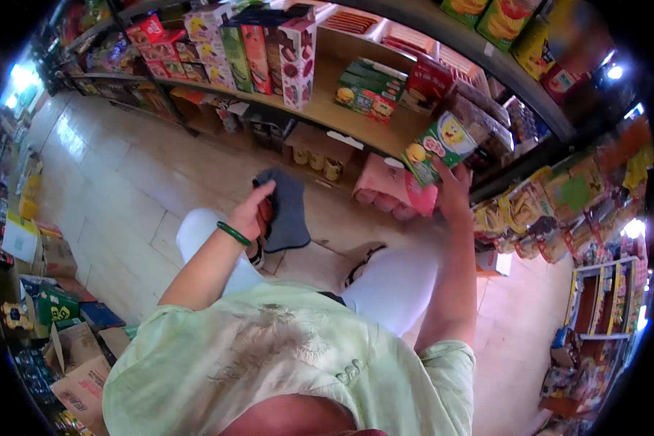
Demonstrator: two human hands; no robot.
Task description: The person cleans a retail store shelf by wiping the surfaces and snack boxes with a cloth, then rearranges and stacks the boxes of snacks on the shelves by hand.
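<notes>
A grey-blue cloth (286, 211) hangs from my left hand (253, 212), whose fingers are closed on it over the floor. On the other side, my right hand (453, 190) grips the lower end of a green box with a yellow cartoon face (440, 147), tilted at the edge of the wooden shelf (320, 109). Green boxes (369, 90) lie stacked on that shelf, with a red box (429, 81) beside them. Just below the held box is a pink package (394, 190) on the lower level.
Tall snack boxes (258, 54) stand at the shelf's left part. An upper shelf edge (516, 65) crosses above the right side. Hanging snack packs (530, 207) are right of my right hand. Cardboard cartons (80, 356) lie at the lower left.
</notes>
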